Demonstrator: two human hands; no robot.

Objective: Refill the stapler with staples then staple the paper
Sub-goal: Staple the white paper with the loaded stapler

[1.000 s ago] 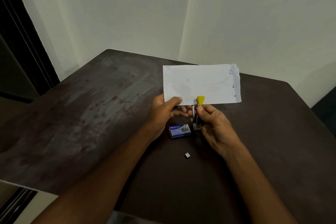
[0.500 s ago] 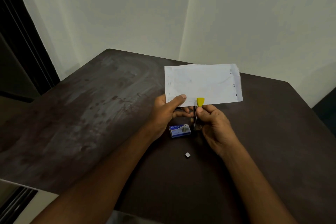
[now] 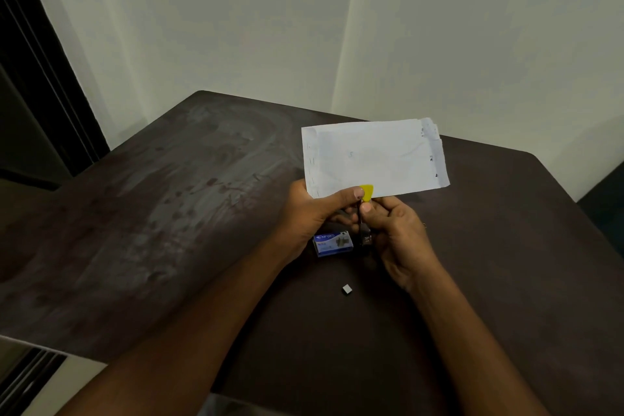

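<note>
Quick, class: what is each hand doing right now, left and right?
Left hand: closed, pinching the lower edge of the paper.
Right hand: closed, gripping the stapler at the paper's lower edge.

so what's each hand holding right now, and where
The left hand pinches the paper at its lower left edge; the right hand grips the stapler around its middle, yellow end up.

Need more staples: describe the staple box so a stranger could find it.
On the dark table, look just under the left hand holding the paper. The staple box lies flat there. It is the only blue thing, bigger than the tiny grey block nearer the person.
</note>
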